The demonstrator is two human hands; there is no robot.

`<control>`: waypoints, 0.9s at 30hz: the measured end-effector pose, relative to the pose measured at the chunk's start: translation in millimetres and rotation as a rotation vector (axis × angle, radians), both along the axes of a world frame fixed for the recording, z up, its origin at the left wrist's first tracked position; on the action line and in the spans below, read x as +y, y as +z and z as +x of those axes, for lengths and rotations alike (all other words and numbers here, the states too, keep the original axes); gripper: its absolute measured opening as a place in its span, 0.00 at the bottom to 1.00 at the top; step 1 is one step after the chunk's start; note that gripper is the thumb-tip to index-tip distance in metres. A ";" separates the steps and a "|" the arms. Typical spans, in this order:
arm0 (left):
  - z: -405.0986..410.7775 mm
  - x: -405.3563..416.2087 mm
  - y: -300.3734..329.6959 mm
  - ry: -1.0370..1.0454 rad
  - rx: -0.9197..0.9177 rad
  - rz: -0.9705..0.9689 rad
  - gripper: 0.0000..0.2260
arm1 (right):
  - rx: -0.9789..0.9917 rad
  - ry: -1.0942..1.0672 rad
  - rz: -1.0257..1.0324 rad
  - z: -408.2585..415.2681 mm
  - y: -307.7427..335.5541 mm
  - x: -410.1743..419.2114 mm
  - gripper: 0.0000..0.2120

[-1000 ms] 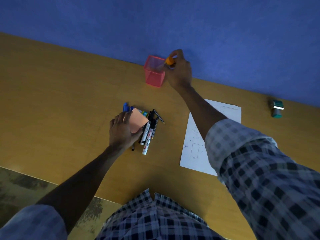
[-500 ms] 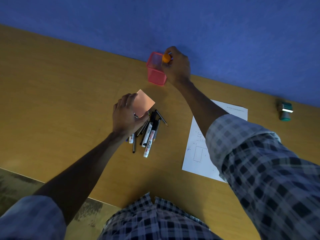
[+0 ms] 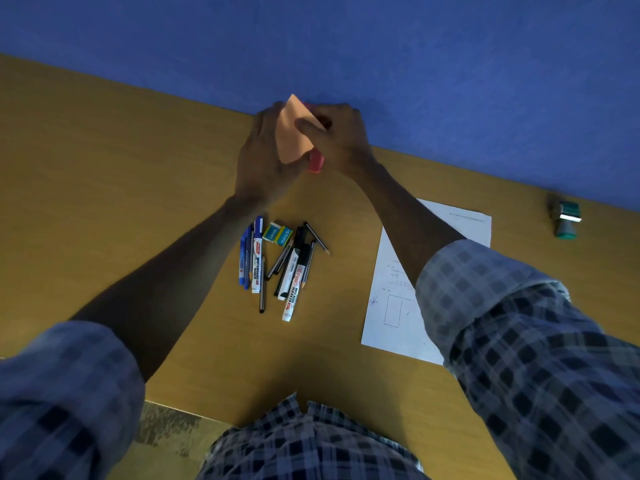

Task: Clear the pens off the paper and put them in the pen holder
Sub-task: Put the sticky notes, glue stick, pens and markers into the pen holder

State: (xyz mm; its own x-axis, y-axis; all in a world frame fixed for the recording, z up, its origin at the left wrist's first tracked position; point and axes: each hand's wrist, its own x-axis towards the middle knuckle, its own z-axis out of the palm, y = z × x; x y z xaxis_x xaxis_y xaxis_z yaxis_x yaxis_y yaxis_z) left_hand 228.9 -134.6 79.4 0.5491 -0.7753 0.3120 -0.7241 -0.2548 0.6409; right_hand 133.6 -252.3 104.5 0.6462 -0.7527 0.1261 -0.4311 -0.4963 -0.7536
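Both hands meet over the pink pen holder [image 3: 316, 163] at the desk's [image 3: 104, 188] far edge: the left hand [image 3: 265, 161] and right hand [image 3: 341, 138] pinch an orange sticky pad [image 3: 292, 133] in their fingers. Pens [image 3: 273, 265] lie heaped nearer than the holder, left of the paper [image 3: 398, 306].

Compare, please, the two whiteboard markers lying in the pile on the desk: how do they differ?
The left whiteboard marker has a blue cap and lies among the blue pens; the right whiteboard marker bears red lettering and lies among the black pencils. The left one lies nearly straight toward the person, while the right one slants and reaches nearer the desk's front edge. Both have white printed barrels and lie flat on the wooden desk, off the paper.
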 end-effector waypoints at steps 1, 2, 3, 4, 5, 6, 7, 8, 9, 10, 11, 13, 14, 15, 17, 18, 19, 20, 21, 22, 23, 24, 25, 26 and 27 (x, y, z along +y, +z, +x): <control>2.3 -5.2 -0.1 -0.013 -0.002 0.007 0.40 | 0.015 0.020 0.021 0.4 2.4 -1.1 0.05; 4.6 -9.6 -1.0 -0.028 0.000 0.015 0.41 | 0.018 0.014 0.031 1.2 3.5 -4.5 0.08; 7.0 -13.1 -2.6 -0.039 0.008 0.025 0.42 | 0.016 0.007 0.034 1.2 6.0 -6.7 0.09; 9.0 -16.0 -4.6 -0.043 0.025 0.039 0.44 | 0.032 -0.013 0.036 1.5 7.8 -9.3 0.06; 10.9 -18.3 -6.5 -0.036 0.053 0.059 0.46 | 0.052 -0.026 0.014 1.2 9.2 -12.5 0.03; 12.1 -19.9 -8.4 -0.022 0.089 0.083 0.48 | 0.088 -0.045 -0.023 0.8 10.4 -15.8 0.04; 12.6 -20.6 -10.7 -0.007 0.119 0.111 0.49 | 0.141 -0.052 -0.077 -0.1 10.8 -18.9 0.07; 13.1 -21.0 -13.2 -0.001 0.126 0.135 0.48 | 0.205 -0.064 -0.134 -1.4 12.0 -20.7 0.10; 13.6 -21.1 -16.0 -0.007 0.107 0.148 0.45 | 0.260 -0.063 -0.205 -2.7 12.0 -22.7 0.12; 14.2 -20.8 -18.4 -0.022 0.082 0.148 0.41 | 0.300 -0.056 -0.274 -3.9 11.7 -23.6 0.13; 14.4 -20.5 -20.3 -0.038 0.071 0.138 0.37 | 0.324 -0.041 -0.341 -4.4 10.1 -25.2 0.14; 13.6 -20.0 -22.1 -0.060 0.087 0.106 0.31 | 0.354 -0.021 -0.423 -3.8 8.0 -27.2 0.13; 13.1 -20.4 -22.6 -0.063 0.086 0.096 0.28 | 0.361 -0.013 -0.441 -3.1 7.7 -27.0 0.13; 12.9 -20.8 -22.8 -0.061 0.074 0.090 0.26 | 0.362 -0.006 -0.457 -1.5 6.3 -27.4 0.13; 13.1 -22.4 -24.0 -0.053 0.044 0.087 0.22 | 0.375 0.002 -0.476 0.5 4.9 -27.9 0.13; 13.7 -23.3 -24.5 -0.048 0.028 0.092 0.21 | 0.385 0.002 -0.480 1.2 5.4 -27.8 0.13; 14.4 -24.2 -25.3 -0.042 0.015 0.101 0.21 | 0.386 0.001 -0.486 1.7 5.0 -28.3 0.13; 14.9 -24.9 -25.8 -0.036 0.004 0.108 0.21 | 0.390 -0.002 -0.492 1.9 5.0 -28.9 0.13; 15.5 -25.7 -26.1 -0.031 0.001 0.113 0.21 | 0.394 -0.011 -0.499 1.9 5.0 -29.7 0.13; 15.8 -26.2 -25.9 -0.028 0.005 0.115 0.22 | 0.402 -0.019 -0.497 1.9 5.2 -30.2 0.13; 15.4 -26.3 -25.4 -0.029 0.009 0.113 0.24 | 0.407 -0.026 -0.488 1.7 4.7 -31.0 0.13; 14.7 -26.5 -24.8 -0.033 0.008 0.105 0.26 | 0.418 -0.030 -0.470 1.5 4.4 -31.2 0.13; 13.6 -26.3 -24.3 -0.038 0.002 0.096 0.27 | 0.431 -0.031 -0.450 1.2 3.9 -30.9 0.13; 11.7 -26.2 -23.7 -0.043 -0.005 0.086 0.27 | 0.445 -0.031 -0.431 0.4 3.5 -30.4 0.14; 9.4 -26.1 -23.2 -0.047 -0.012 0.078 0.28 | 0.452 -0.032 -0.416 -0.2 2.6 -30.5 0.15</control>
State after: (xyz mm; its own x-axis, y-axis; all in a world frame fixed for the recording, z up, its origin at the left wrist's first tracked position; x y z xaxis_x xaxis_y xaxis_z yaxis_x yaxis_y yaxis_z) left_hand 238.3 -160.6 56.2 0.5079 -0.8224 0.2562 -0.7441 -0.2690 0.6115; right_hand 133.3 -282.8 107.1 0.6823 -0.7191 0.1320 -0.6821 -0.6911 -0.2389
